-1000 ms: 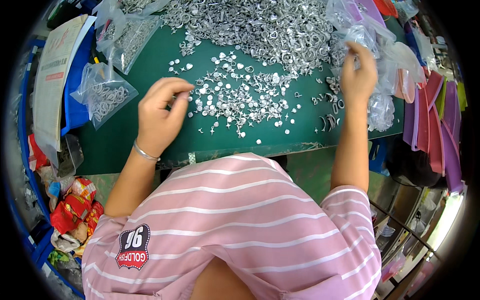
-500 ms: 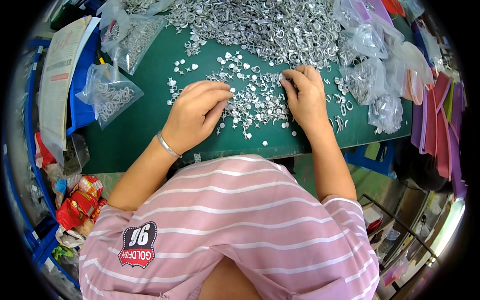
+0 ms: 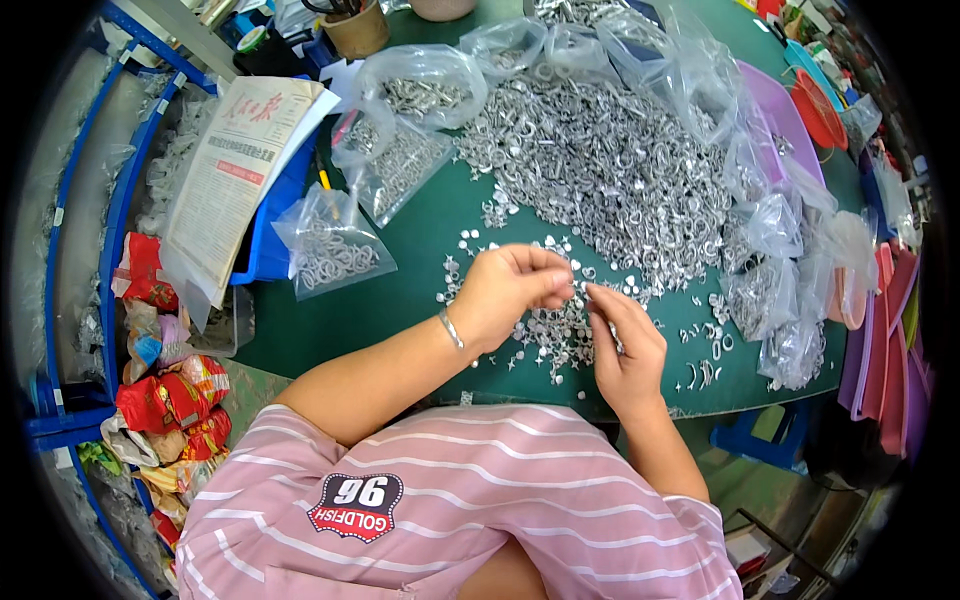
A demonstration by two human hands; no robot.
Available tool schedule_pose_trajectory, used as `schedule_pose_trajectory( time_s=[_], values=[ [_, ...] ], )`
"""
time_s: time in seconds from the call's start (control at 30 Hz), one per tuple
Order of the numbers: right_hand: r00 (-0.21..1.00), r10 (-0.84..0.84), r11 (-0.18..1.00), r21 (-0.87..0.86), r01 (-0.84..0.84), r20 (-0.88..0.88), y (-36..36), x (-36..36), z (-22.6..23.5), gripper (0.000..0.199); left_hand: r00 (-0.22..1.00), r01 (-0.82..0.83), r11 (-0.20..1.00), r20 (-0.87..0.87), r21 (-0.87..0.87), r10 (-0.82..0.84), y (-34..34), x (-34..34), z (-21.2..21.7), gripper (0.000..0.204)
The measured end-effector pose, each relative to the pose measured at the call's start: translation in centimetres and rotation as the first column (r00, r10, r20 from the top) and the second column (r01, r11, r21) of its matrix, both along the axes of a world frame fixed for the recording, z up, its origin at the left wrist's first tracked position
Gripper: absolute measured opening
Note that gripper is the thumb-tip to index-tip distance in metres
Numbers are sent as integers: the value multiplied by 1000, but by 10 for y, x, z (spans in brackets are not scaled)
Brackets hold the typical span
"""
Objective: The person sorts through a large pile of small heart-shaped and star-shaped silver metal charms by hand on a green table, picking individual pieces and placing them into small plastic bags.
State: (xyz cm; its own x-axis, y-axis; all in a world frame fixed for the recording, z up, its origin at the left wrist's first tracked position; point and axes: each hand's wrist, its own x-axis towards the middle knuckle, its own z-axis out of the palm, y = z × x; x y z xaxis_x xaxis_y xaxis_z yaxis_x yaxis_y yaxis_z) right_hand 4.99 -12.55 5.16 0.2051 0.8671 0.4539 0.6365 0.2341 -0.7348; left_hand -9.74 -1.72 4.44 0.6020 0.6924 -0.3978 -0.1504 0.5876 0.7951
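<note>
Left hand [image 3: 505,295] and right hand [image 3: 625,345] meet fingertip to fingertip, pinched on small silver metal ring parts [image 3: 580,292] above the green table mat [image 3: 400,290]; held item too small to identify.

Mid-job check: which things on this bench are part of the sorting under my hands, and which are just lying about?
In the work:
left hand
right hand
small metal parts under the fingertips
big heap of metal rings
bags of rings
green mat

Lying about:
newspaper
snack packets
purple trays
brown cup
</note>
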Motion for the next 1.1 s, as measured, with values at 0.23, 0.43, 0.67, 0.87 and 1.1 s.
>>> schedule_pose_trajectory(
  time_s=[0.23,0.43,0.67,0.87,1.1],
  values=[
    [993,-68,992,-112,57,-100,-28,14,4,14,830,-454,871,267,-188,490,140,45,22,21],
    [978,-207,971,-130,202,-25,-56,29,-4,14,903,-419,908,115,28,413,164,60,25,28],
    [949,-288,935,-177,308,128,-51,58,-22,12,717,459,-11,-377,889,-586,-53,30,98,20],
    [899,-193,961,-107,254,394,-26,56,-34,18,729,155,-94,-178,983,-661,-98,16,132,18],
    [890,-206,963,-76,258,407,-20,62,-33,13,673,171,-45,-150,984,-724,-96,-3,132,16]
  ],
)
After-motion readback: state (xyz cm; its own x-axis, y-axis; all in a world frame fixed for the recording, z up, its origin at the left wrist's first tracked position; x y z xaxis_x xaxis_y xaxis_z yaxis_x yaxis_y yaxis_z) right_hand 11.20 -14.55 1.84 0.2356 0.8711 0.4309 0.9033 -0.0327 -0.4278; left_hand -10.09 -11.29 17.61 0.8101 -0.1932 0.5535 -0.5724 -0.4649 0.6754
